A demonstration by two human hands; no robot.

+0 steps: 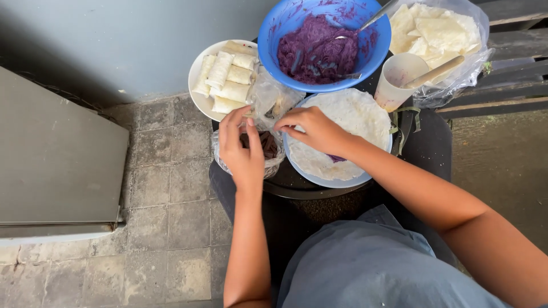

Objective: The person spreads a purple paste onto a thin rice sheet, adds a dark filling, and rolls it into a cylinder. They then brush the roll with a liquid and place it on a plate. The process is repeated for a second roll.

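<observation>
Left hand: I see my left hand (242,149) over the clear plastic bag (268,122), fingers curled with thumb and forefinger pinched together at the bag's mouth; whether it holds anything from inside, I cannot tell.
Right hand: my right hand (314,128) reaches left across the thin white wrapper (357,114), fingertips bunched at the bag's edge; what they grip I cannot tell.
Bag: near the middle, between the white plate and the wrapper, with dark pieces inside.
Wrapper: spread flat on a light blue plate (334,182), a purple smear showing just under my right wrist.
White plate (197,85): far left, stacked with rolled wraps (228,77).
Blue bowl (322,43): far centre, purple mash and a spoon (371,23) in it.
Cup (397,80): right of the bowl, a stick standing in it.
Spare wrappers (436,34): far right, in a clear bag.
</observation>
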